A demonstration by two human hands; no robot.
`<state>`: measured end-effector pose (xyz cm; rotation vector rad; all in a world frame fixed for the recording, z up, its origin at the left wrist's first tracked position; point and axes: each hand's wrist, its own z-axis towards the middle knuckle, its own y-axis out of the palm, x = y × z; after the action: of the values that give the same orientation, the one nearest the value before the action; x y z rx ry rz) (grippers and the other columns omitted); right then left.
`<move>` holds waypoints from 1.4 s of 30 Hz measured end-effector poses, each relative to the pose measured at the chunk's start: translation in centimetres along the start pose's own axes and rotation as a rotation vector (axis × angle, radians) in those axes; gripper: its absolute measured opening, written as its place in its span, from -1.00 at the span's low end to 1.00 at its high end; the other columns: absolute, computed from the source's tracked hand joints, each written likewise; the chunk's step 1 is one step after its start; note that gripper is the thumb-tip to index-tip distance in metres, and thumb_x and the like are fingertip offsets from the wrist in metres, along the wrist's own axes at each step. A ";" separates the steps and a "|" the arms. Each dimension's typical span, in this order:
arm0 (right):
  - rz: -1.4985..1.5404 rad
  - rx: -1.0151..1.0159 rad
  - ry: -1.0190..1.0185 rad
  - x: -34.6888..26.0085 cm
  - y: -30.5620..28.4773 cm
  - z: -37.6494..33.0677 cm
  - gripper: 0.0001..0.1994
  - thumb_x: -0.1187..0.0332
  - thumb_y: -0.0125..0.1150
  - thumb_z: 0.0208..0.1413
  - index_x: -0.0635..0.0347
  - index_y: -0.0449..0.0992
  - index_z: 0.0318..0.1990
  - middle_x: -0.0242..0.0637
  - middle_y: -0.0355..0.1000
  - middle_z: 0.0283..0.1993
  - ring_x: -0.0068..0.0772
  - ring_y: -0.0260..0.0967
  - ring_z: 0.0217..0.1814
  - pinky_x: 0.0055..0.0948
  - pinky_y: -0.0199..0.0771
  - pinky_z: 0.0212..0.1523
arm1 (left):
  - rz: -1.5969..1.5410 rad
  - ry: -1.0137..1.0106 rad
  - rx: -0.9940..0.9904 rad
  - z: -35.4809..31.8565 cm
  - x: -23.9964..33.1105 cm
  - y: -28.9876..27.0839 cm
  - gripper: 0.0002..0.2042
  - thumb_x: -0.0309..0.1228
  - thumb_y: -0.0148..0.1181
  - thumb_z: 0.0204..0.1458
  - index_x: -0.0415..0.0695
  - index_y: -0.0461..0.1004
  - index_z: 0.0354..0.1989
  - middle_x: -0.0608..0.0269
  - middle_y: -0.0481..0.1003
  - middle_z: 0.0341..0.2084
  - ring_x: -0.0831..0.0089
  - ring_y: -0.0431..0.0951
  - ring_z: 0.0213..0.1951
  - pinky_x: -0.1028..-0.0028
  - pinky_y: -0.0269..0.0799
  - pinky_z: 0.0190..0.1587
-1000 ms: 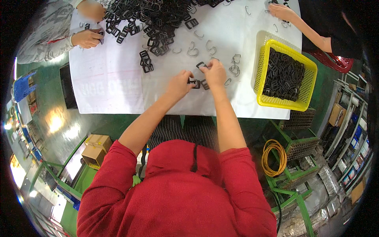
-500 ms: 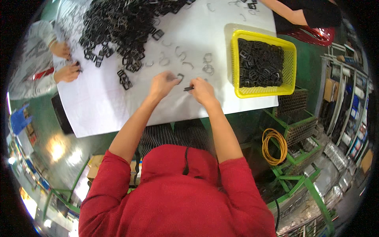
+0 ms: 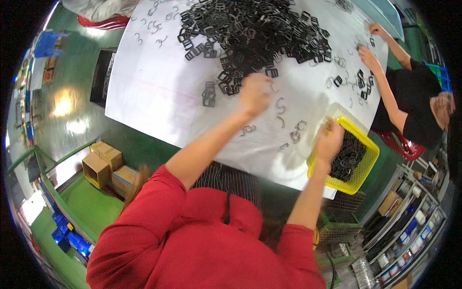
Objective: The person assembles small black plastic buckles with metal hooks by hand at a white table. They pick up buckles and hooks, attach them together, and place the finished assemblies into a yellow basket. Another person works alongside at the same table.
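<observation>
Holding the left hand point(image 3: 255, 94) above the white worktop point(image 3: 149, 103), just beside the near edge of a big heap of black slide buckles point(image 3: 260, 36). Showing the fingers of this hand bent and blurred; not being able to tell about its grip, if grasping a buckle or being released. Holding the right hand point(image 3: 329, 144) at the left side of the yellow plastic basket point(image 3: 368, 173), covering partly its rim and some of the buckles inside point(image 3: 349, 159). Finding the grip of this hand blurred as well, and not being able to tell between clenched without content and grasping something.

Seeing a small group of buckles point(image 3: 208, 94) to the left of the left hand, near the heap and well apart from the basket. Seeing bent metal wire hooks point(image 3: 295, 137) scattered between the two forearms, and more hooks point(image 3: 156, 26) at the far left of the worktop. Noticing on the right side a co-worker in black clothes point(image 3: 423, 98), having both hands point(image 3: 369, 60) near loose buckles point(image 3: 364, 86). Seeing also a pale blue tray point(image 3: 385, 17) at the far right corner and, at the left, cardboard boxes point(image 3: 96, 166) above a green surface point(image 3: 94, 202).
</observation>
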<state>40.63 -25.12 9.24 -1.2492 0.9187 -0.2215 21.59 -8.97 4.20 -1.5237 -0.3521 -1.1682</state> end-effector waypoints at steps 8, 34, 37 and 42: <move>0.214 -0.006 -0.033 -14.4 20.8 4.0 -0.44 0.33 0.29 -0.16 0.20 0.26 0.06 -0.06 0.32 -0.08 -0.22 0.34 -0.11 -0.31 0.33 -0.07 | -0.085 -0.420 0.168 4.3 -11.9 -5.7 -0.67 -0.33 0.10 0.00 -0.24 0.38 -0.08 -0.03 0.40 -0.15 0.18 0.43 -0.11 0.36 0.34 -0.10; -0.014 -0.345 -0.008 -20.0 22.0 1.2 -0.65 0.27 0.35 -0.21 0.22 0.44 -0.26 -0.18 0.46 -0.39 -0.16 0.42 -0.32 -0.30 0.37 -0.29 | 0.042 -0.396 -0.401 6.2 -15.9 -20.5 -0.78 -0.32 0.19 -0.04 -0.22 0.51 -0.31 0.32 0.52 -0.41 0.56 0.48 -0.37 0.53 0.37 -0.25; 0.347 -0.495 0.124 -17.7 21.2 1.7 -0.68 0.31 0.36 -0.24 0.22 0.43 -0.30 -0.20 0.43 -0.48 -0.14 0.40 -0.37 -0.29 0.36 -0.32 | -0.061 -0.524 -0.440 6.1 -16.9 -21.6 -0.81 -0.34 0.18 -0.04 -0.21 0.54 -0.34 0.33 0.52 -0.44 0.55 0.47 -0.36 0.54 0.36 -0.23; 1.030 -0.844 0.517 -13.8 17.4 2.3 -0.78 0.40 0.24 -0.07 0.24 0.43 -0.25 -0.35 0.45 -0.44 -0.42 0.41 -0.38 -0.55 0.33 -0.41 | -0.134 -0.548 -0.344 4.9 -16.5 -22.8 -0.78 -0.33 0.16 -0.05 -0.19 0.55 -0.28 0.24 0.55 -0.44 0.52 0.50 -0.34 0.52 0.38 -0.23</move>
<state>27.79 -9.05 0.57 -1.2959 2.1196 0.7720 -0.85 8.74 4.57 -2.1514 -0.6499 -0.9259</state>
